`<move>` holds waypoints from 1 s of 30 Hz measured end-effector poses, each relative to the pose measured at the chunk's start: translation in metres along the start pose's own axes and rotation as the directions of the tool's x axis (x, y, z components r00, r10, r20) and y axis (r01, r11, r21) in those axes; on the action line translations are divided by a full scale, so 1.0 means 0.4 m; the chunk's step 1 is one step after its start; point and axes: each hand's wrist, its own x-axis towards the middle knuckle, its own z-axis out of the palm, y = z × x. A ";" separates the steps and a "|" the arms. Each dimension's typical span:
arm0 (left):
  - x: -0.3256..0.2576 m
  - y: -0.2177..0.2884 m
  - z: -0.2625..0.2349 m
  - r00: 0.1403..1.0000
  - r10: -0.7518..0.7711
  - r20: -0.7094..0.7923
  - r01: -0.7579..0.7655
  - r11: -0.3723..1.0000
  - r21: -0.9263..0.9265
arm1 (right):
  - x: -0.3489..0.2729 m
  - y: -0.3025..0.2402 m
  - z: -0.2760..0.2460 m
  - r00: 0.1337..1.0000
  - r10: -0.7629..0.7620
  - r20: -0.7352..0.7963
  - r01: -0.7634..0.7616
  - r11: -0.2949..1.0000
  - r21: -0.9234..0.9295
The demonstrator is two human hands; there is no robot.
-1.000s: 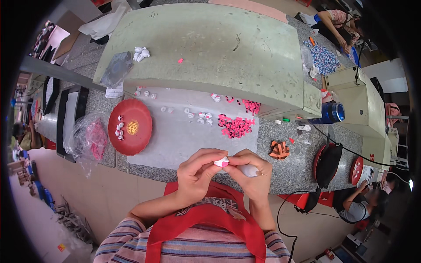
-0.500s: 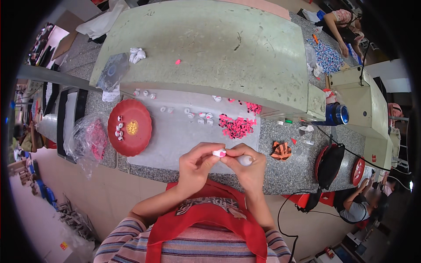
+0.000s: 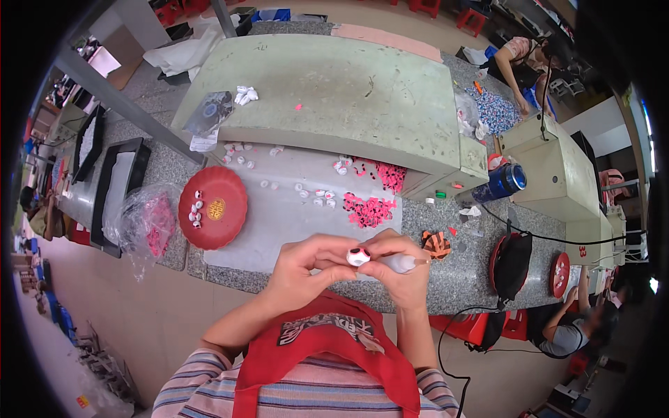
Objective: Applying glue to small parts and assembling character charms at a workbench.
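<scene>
Between the fingertips of both hands is a small rounded white piece [image 3: 358,257] with two black-and-pink patches on its upper side. My left hand [image 3: 300,270] pinches it from the left, thumb below. From the right, my right hand [image 3: 405,282] meets it with thumb and forefinger and also keeps a small whitish squeeze bottle [image 3: 398,262] tucked in its grip. Behind the hands lies a white paper sheet [image 3: 261,233] with small white pieces [image 3: 325,198] in loose groups. A heap of small pink-and-black bits [image 3: 368,210] spreads over its right part.
A red scalloped plate [image 3: 233,224] holds several white pieces, beside a clear bag [image 3: 148,226] with pink contents. A long greenish-grey raised box [image 3: 327,90] stands behind the sheet. To the right are an orange-black striped object [image 3: 436,244], a blue cylinder [image 3: 498,182] and co-workers.
The white piece has turned from a pink patch on its side to two dark-and-pink patches facing up. Both hands still hold it, slightly lower in view; the head view has tilted upward.
</scene>
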 end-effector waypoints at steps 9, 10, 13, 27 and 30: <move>-0.038 -0.066 0.007 0.979 -0.092 -0.180 0.087 0.996 -0.035 | -0.043 0.043 0.017 0.952 0.307 -0.014 -0.300 0.937 0.182; -0.042 -0.097 -0.001 0.971 -0.118 -0.206 0.105 0.992 -0.070 | -0.049 0.072 0.014 0.951 0.310 -0.018 -0.302 0.936 0.182; -0.047 -0.220 -0.065 0.903 -0.349 -0.250 0.306 0.931 -0.198 | -0.043 0.213 0.029 0.793 0.600 -0.109 -0.578 0.796 0.181; 0.177 -0.598 -0.382 0.792 0.044 -0.609 0.554 0.368 0.747 | 0.059 0.401 0.003 0.757 0.567 -0.325 -0.609 0.792 -0.037; 0.237 -0.644 -0.369 0.693 0.081 -0.716 0.658 0.334 0.675 | 0.043 0.372 0.004 0.785 0.533 -0.317 -0.570 0.821 -0.033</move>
